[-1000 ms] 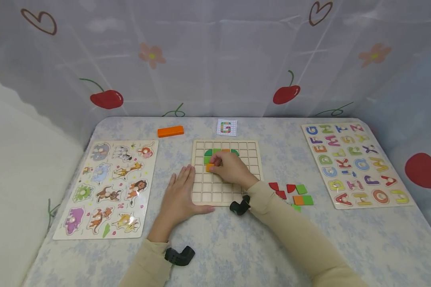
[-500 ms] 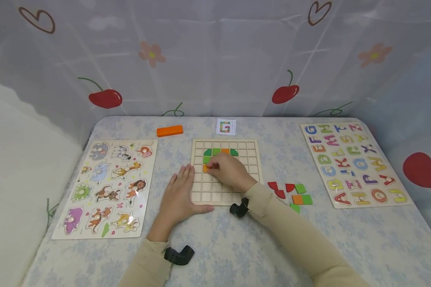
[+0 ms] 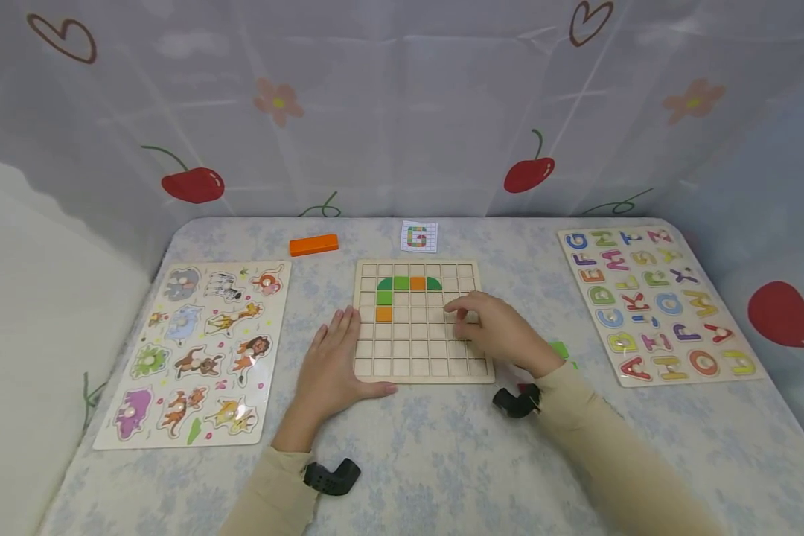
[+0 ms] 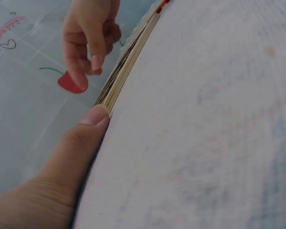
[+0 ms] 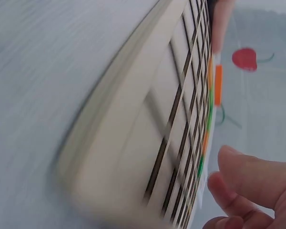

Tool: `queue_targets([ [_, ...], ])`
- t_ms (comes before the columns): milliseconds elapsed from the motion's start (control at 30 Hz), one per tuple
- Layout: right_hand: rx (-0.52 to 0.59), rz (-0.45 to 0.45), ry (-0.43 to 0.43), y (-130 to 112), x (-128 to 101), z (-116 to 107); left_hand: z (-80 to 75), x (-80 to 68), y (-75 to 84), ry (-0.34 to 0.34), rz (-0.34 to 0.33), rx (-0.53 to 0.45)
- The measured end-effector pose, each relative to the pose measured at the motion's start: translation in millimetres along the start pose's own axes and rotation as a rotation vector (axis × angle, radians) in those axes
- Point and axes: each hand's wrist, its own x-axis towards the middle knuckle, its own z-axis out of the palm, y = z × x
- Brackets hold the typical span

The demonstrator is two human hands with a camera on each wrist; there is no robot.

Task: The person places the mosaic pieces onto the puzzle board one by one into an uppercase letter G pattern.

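Head view: left hand [image 3: 331,365] flat against wooden grid board [image 3: 418,368]; right hand [image 3: 499,331] loosely curled, apparently empty; wrist views blurred.

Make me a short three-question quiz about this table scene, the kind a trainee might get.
1. True or false: the orange block lies on the grid board.
2. How many coloured tiles sit in the grid board: A) three, B) six, C) nine?
3. Which hand lies flat against the board's left edge?

Key:
1. False; it lies on the tablecloth behind the animal puzzle.
2. B; four in the top row, then a green tile and an orange tile below.
3. The left hand; the right hand hovers over the board's right side.
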Motion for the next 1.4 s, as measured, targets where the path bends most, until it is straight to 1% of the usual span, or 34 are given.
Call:
queue_targets([
  [167,-0.041,0.075,0.009,34.5,-29.0,-22.6,-0.9,-0.3,0.0,-0.001,0.001,-0.006],
  [300,-0.074,0.124,-0.002,54.9,-49.9,-39.6,-0.9,-0.3,0.2,-0.002,0.001,-0.010],
  [433,-0.125,0.151,-0.022,68.2,-67.7,-52.7,-0.2,-0.2,0.2,-0.001,0.001,-0.013],
  [600,-0.127,0.181,-0.042,80.0,-82.1,-60.4,-0.3,-0.4,-0.2,0.001,0.002,-0.019],
  [733,-0.115,0.186,-0.046,87.1,-87.1,-62.4,-0.1,-0.3,-0.6,0.004,0.002,-0.013],
  [900,-0.111,0.222,-0.046,91.8,-87.6,-62.2,-0.2,-0.5,-0.4,0.003,0.000,-0.016],
  [1067,-0.072,0.247,-0.038,93.1,-86.5,-62.4,-0.7,-0.5,-0.3,-0.003,-0.007,-0.020],
  [1267,-0.024,0.271,0.021,92.2,-83.3,-64.3,-0.1,0.6,-0.1,-0.007,-0.007,-0.016],
  [1400,0.008,0.279,0.062,84.9,-72.4,-61.3,0.1,0.5,0.2,-0.001,-0.005,-0.015],
])
